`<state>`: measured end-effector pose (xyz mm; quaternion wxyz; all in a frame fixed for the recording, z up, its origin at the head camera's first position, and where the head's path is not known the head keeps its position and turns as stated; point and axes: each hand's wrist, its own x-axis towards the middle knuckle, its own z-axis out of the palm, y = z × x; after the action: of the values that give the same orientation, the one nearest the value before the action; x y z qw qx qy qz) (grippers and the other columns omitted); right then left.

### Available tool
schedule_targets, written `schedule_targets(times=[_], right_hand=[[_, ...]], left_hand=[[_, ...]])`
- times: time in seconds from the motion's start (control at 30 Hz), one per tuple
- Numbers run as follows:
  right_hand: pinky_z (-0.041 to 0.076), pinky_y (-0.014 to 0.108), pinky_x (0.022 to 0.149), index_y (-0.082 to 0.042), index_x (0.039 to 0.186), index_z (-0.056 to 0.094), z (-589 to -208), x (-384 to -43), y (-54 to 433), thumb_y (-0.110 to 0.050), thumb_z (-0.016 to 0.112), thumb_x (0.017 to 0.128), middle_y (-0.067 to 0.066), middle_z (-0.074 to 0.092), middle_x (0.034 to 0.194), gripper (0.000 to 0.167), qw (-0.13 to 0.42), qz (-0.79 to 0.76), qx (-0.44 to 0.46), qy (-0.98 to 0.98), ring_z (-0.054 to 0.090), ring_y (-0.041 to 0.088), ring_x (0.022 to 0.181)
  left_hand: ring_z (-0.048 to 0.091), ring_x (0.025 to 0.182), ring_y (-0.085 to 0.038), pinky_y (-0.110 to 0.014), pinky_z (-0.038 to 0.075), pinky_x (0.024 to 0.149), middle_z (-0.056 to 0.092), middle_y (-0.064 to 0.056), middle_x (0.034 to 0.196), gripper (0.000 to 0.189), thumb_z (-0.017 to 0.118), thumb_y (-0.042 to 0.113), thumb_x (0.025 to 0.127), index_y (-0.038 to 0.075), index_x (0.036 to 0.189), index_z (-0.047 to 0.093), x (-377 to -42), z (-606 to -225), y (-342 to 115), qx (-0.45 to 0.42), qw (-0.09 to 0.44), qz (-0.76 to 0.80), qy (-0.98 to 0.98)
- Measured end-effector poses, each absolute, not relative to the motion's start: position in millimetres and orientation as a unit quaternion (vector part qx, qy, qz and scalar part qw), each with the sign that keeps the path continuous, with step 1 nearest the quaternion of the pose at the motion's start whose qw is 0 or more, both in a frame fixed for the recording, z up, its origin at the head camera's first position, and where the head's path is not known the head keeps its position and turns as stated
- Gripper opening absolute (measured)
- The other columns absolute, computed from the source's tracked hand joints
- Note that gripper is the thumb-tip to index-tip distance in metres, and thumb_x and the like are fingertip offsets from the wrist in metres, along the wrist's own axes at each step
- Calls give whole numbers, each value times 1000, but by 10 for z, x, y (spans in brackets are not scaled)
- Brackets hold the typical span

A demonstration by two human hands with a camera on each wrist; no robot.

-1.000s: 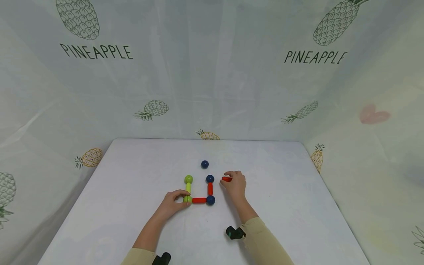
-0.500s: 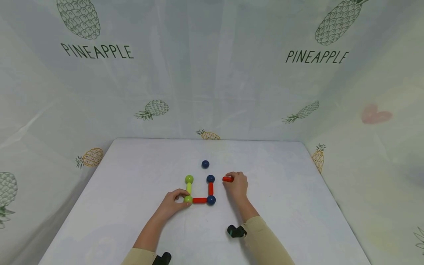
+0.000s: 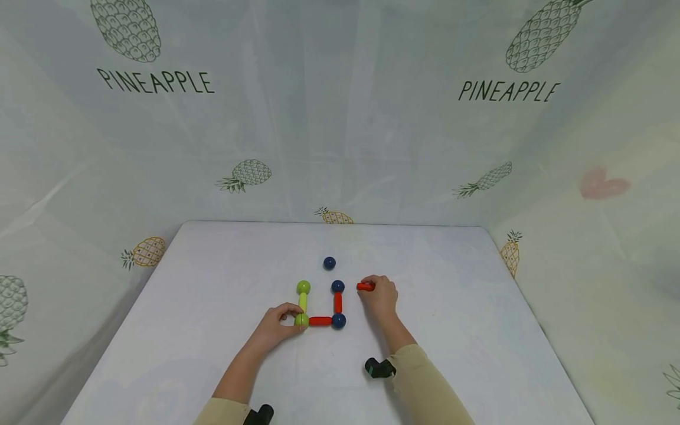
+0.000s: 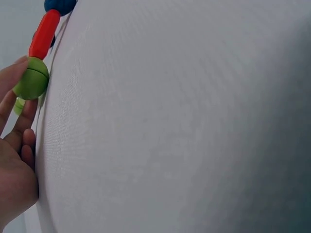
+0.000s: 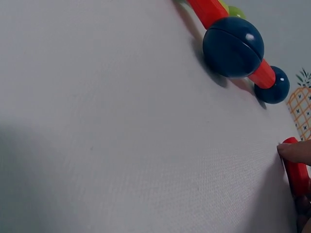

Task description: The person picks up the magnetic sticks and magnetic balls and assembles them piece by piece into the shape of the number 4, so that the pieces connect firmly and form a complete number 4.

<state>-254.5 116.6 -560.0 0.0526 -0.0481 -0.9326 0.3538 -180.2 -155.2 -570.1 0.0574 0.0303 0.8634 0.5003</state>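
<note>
My left hand (image 3: 280,323) pinches the near green ball (image 4: 32,80) of a U-shaped assembly between thumb and fingers. From that ball a yellow-green rod (image 3: 303,303) runs back to another green ball (image 3: 303,287). A red rod (image 3: 320,321) links it sideways to a blue ball (image 3: 338,321). A second red rod (image 3: 337,303) leads from there to the far blue ball (image 3: 337,287). To the right of the U, my right hand (image 3: 381,296) holds a loose red rod (image 5: 297,170) in its fingers, lying roughly crosswise, its left end showing.
A single blue ball (image 3: 329,263) sits behind the U on the white table (image 3: 239,254). Printed pineapple fabric (image 3: 340,130) hangs around the table's back and sides. Black wrist cameras (image 3: 379,368) are strapped at the cuffs.
The loose red rod shows slightly more beyond the right hand's fingers than a second ago, and that hand has shifted slightly. The left hand and the U assembly hold their place.
</note>
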Motion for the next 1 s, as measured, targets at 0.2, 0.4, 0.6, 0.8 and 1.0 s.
schedule_targets(times=[0.2, 0.4, 0.6, 0.8, 1.0], right_hand=[[42, 44, 80, -11, 94, 73, -5610, -2572, 1182, -15, 82, 78, 6, 63, 89, 18, 47, 359, -47, -931, 55, 27, 86], [46, 41, 78, -9, 96, 72, -5575, -2553, 1182, -13, 82, 78, 6, 62, 89, 20, 28, 394, -56, -917, 54, 25, 86], [47, 39, 77, -8, 96, 71, -5516, -2487, 1180, -14, 81, 79, 6, 63, 91, 20, 20, 417, -54, -907, 54, 25, 86], [46, 35, 71, -9, 97, 70, -5467, -2397, 1167, -18, 81, 81, 5, 63, 91, 21, 12, 441, -62, -895, 53, 23, 82], [44, 31, 64, -10, 98, 70, -5477, -2303, 1154, -18, 81, 80, 3, 62, 90, 23, 15, 456, -60, -888, 52, 20, 76]], left_hand=[[49, 95, -18, -40, 40, 88, 63, 7, 93, 32, 85, 9, 74, 16, 100, 69, -1806, -5698, -1548, 29, 56, 499, 864], [50, 96, -18, -40, 40, 89, 63, 7, 93, 32, 85, 9, 74, 15, 100, 69, -1813, -5706, -1547, 28, 55, 501, 863], [50, 97, -20, -41, 40, 89, 63, 5, 95, 32, 85, 10, 75, 15, 102, 69, -1810, -5718, -1547, 26, 59, 498, 865], [49, 98, -21, -41, 40, 88, 63, 4, 98, 32, 84, 11, 75, 15, 103, 68, -1805, -5730, -1544, 21, 57, 492, 868], [48, 97, -20, -39, 39, 88, 63, 6, 96, 32, 84, 11, 75, 17, 102, 69, -1807, -5734, -1540, 19, 55, 495, 867]])
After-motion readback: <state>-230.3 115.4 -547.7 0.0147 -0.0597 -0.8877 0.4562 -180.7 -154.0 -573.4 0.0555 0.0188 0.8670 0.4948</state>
